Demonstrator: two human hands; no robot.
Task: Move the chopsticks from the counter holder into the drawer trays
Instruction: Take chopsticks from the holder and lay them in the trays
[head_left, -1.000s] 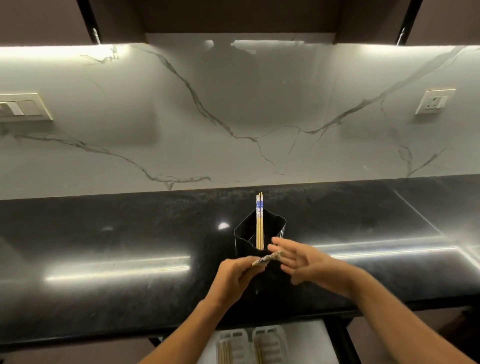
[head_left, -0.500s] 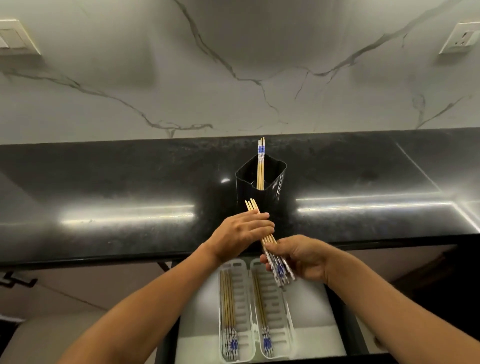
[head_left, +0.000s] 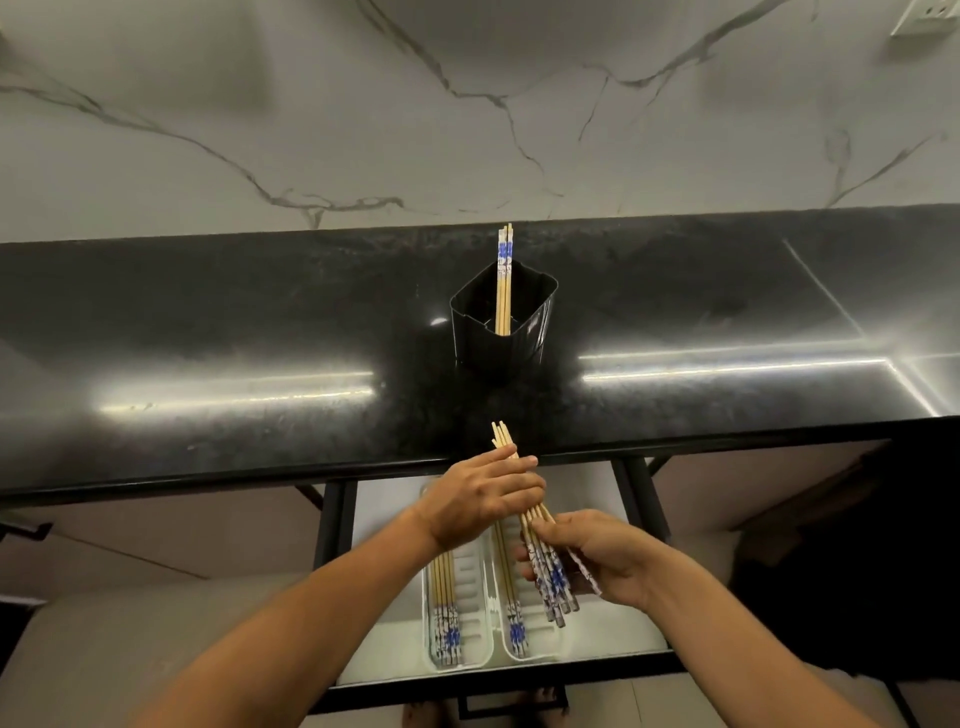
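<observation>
A bundle of several wooden chopsticks (head_left: 540, 551) with blue-and-white patterned ends is held over the open drawer. My left hand (head_left: 480, 499) grips its upper part near the bare tips, and my right hand (head_left: 597, 558) holds the patterned lower ends. A black holder (head_left: 501, 325) stands on the counter with a few chopsticks (head_left: 503, 283) upright in it. In the drawer lie two white trays: the left tray (head_left: 470, 618) has several chopsticks, the right tray (head_left: 540, 631) a few.
The black stone counter (head_left: 234, 332) runs across the view, with a marble wall behind it. The open drawer (head_left: 613, 636) has black metal rails on both sides. A wall socket (head_left: 924, 15) sits at the top right.
The view has tilted down, showing more of the drawer. Both hands have moved the bundle from beside the holder down and toward me, over the trays.
</observation>
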